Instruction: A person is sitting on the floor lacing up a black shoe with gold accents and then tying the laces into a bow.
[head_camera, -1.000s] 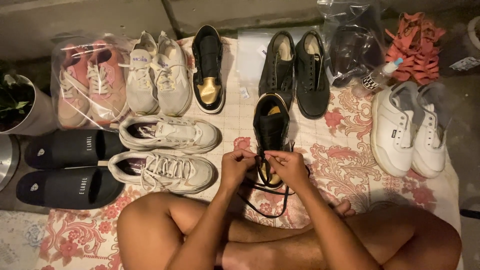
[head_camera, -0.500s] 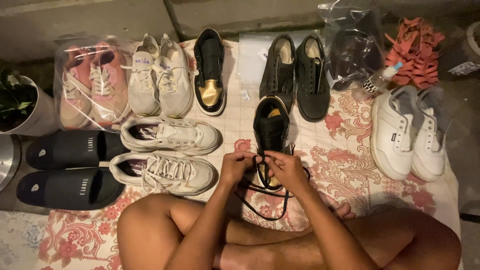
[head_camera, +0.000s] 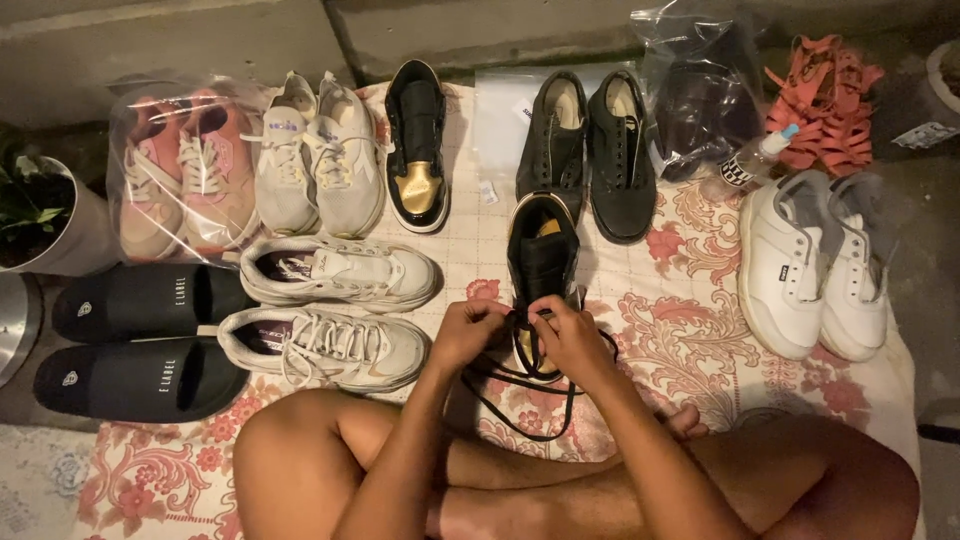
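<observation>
While both hands meet over the black & gold high-top shoe (head_camera: 541, 262), left hand (head_camera: 468, 335) and right hand (head_camera: 573, 338) each have a clenched grip pinching the black lace (head_camera: 520, 398) at the shoe's front; lace loops hang down onto the floral cloth (head_camera: 690, 330) near the crossed legs. Shoe sits mid-cloth, toe toward the person. Its mate (head_camera: 417, 145) stands further back w/ white sneakers (head_camera: 340, 310) to the left, black low shoes (head_camera: 590, 140) just behind.

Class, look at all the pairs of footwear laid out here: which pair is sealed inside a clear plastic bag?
The pink lace-up sneakers at far left; every other visible pair lies uncovered.
</observation>
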